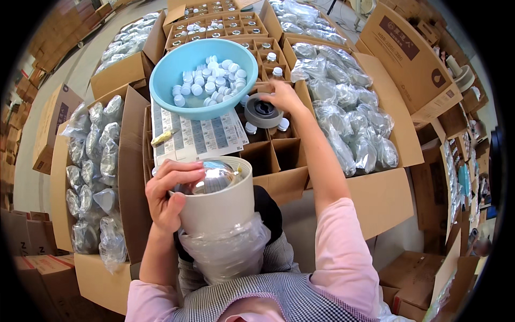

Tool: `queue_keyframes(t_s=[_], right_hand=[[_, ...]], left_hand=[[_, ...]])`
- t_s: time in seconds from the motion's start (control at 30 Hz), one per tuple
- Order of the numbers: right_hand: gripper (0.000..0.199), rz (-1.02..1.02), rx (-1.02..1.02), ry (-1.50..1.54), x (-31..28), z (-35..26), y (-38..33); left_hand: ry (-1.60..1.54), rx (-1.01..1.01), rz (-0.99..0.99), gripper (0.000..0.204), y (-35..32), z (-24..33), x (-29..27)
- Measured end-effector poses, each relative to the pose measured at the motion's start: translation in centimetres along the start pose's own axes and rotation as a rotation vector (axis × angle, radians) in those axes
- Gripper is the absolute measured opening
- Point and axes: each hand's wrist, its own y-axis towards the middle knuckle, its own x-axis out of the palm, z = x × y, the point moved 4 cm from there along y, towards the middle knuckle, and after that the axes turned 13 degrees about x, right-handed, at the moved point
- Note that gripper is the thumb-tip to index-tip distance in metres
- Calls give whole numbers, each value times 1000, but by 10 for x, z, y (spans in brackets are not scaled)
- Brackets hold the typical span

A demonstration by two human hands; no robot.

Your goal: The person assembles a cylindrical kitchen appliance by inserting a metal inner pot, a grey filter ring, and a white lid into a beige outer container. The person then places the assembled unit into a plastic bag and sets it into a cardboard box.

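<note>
In my lap stands a beige plastic flask casing (217, 209), its lower part wrapped in clear plastic film. A shiny silver rounded liner (215, 176) sits inside its open top. My left hand (170, 190) is closed over the casing's left rim, fingers on the liner and thumb against the outer wall. Farther off, my right hand (284, 96) has its fingers closed at the far right edge of a grey round collar (263, 111) with a dark centre. The collar is over a divided carton (281, 180), close to several white-capped bottles.
A light blue basin (161, 80) of white caps (212, 80) rests beyond printed label sheets (214, 134), with a small yellowish item (162, 138) on them. Open cartons of film-wrapped silver pieces stand left (102, 166) and right (348, 102). More divided cartons (217, 24) are behind.
</note>
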Motion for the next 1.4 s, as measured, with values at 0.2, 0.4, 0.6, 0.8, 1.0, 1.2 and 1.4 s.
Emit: queue_keyframes(t_s=[0.2,0.4,0.6,0.8,1.0,1.2,1.4], right_hand=[[65,-7,-5,-488,89,36,36],[68,184,27,-370,27,12,-6],[82,705,-629,299,-71,-81,-125],[67,363,-614,608,-60,-171,-158],[45,-387,-337,1213,-36,-178,-170],[45,-441,-392,761,-42,-137,-164],[78,-51,-691,942,-45,-175,-173]], left_hand=[[-18,-48,8,57,8,-3,9],[-200,-149,39,64,3,-6,-2],[-541,-364,66,75,52,-44,-14],[-428,-296,104,67,79,-27,-14],[-221,60,186,48,56,-12,-40],[-386,-141,189,51,33,-32,-53],[-19,73,137,56,58,-8,-38]])
